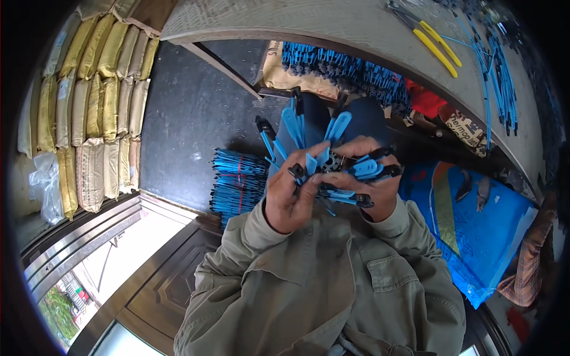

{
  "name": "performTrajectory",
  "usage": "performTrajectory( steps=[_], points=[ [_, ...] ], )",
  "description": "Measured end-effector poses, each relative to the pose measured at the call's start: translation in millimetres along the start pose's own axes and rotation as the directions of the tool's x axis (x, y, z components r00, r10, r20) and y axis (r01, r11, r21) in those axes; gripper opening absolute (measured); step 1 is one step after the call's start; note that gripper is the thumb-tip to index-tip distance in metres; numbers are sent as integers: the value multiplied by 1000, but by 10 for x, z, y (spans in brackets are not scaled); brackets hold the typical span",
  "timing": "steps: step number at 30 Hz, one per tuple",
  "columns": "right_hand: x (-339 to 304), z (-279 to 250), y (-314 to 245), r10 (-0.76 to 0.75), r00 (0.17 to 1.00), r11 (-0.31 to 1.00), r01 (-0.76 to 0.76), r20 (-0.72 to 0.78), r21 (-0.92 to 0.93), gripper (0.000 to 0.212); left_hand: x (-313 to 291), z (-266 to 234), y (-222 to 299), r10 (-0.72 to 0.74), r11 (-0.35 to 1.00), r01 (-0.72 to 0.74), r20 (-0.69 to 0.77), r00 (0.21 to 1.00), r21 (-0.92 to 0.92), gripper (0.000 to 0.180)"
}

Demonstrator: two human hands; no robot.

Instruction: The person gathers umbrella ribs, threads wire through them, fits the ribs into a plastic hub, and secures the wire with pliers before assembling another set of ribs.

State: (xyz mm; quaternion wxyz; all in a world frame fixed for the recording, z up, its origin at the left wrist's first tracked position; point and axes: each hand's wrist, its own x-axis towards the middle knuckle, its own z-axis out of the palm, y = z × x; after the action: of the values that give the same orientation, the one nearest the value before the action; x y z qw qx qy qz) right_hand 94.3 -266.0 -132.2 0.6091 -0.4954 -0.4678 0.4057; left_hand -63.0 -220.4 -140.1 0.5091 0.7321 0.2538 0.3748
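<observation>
Head view: left hand (291, 199) and right hand (371, 178) both closed around fan of blue plastic strips with black ends (329, 163), held close before chest, above dark floor (190, 107). Bundle of same blue strips (237, 181) on floor just left of hands. Yellow-handled pliers (436, 44) on curved surface (309, 21) upper right. Stacked yellow sacks (98, 101) far left.

Small workshop: stacked sacks (101, 113) along wall, workbench (332, 26) with yellow-handled pliers (436, 44), blue plastic parts (237, 181) piled on floor.
</observation>
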Motion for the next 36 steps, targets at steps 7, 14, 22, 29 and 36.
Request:
performTrajectory(
  steps=[7, 14, 22, 29, 36],
  points=[
    [-116, -9, 94, -40, 995, 997, 46, -96, 65, 32, -16, 165, -55, 31, 999, -31, 4, 1000, 21, 41],
    [-142, -93, 61, 86, 995, 993, -83, -44, 81, 32, -16, 142, 8, 60, 990, -66, 47, 997, 128, 44],
    [-38, -411, -174, 482, 813, 592, -577, 326, 563, 34, 106, -205, -157, -130, 960, 158, 131, 983, -231, 40],
    [-197, -251, 337, 51, 842, 999, -45, 538, -24, 13, 77, -234, -279, 6, 890, 148, 336, 942, -431, 40],
    [-278, -66, 331, 114, 932, 993, -98, 345, -64, 9, 20, -145, -193, -2, 964, 51, 186, 983, -262, 36]
  ],
)
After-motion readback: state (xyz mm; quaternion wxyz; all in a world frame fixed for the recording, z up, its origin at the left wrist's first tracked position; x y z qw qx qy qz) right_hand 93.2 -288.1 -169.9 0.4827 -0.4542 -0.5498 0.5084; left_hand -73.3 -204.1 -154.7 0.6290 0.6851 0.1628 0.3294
